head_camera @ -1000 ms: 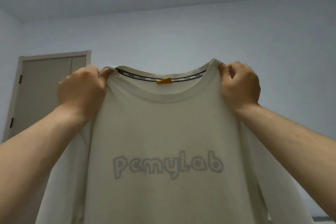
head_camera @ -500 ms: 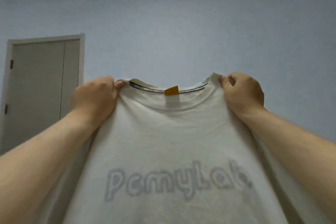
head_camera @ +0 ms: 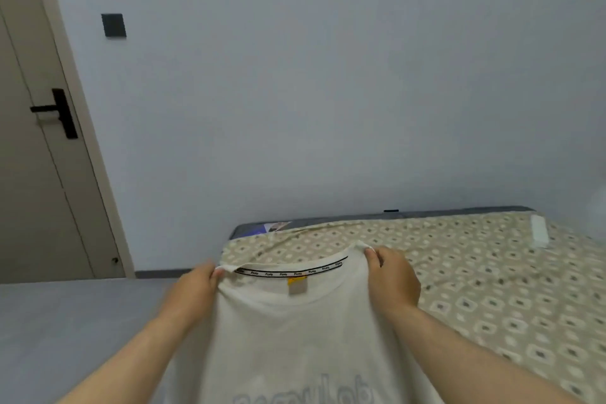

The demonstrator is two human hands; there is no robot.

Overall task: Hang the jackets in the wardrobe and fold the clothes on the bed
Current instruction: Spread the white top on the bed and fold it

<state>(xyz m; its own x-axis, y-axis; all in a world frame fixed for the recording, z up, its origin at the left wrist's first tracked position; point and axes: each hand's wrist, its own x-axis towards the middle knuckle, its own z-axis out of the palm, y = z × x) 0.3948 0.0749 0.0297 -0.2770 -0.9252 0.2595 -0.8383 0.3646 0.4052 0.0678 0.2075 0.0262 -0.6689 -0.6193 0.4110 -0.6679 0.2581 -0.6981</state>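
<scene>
1. The wall (head_camera: pixel 328 75) is pale grey and fills the view from 10 o'clock to 2 o'clock.
2. The door (head_camera: pixel 32 190) is beige, stands closed and occupies 9 o'clock.
3. The bed (head_camera: pixel 492 289) lies at 4 o'clock against the wall. It carries a beige sheet with a diamond pattern over a dark grey mattress edge.
4. The floor (head_camera: pixel 65 321) is grey and lies at 8 o'clock.
5. The T-shirt (head_camera: pixel 295 338) is off-white and is at 6 o'clock. It is held by the collar, spread flat between both grips in front of the bed's left end. Grey outlined lettering (head_camera: pixel 305 393) shows at its lower edge. Whether the hem touches the bed cannot be told.
6. The left grip (head_camera: pixel 193 292), at 7 o'clock, has its fingers curled and pinches the left end of the collar.
7. The right grip (head_camera: pixel 393 279), at 5 o'clock, has its fingers curled and pinches the right end of the collar.
8. The door handle (head_camera: pixel 55 110) is black and is at 9 o'clock.
9. The wall switch (head_camera: pixel 113 25) is dark and is at 10 o'clock.
10. The label (head_camera: pixel 296 280) is orange and sits at the collar's centre.
</scene>
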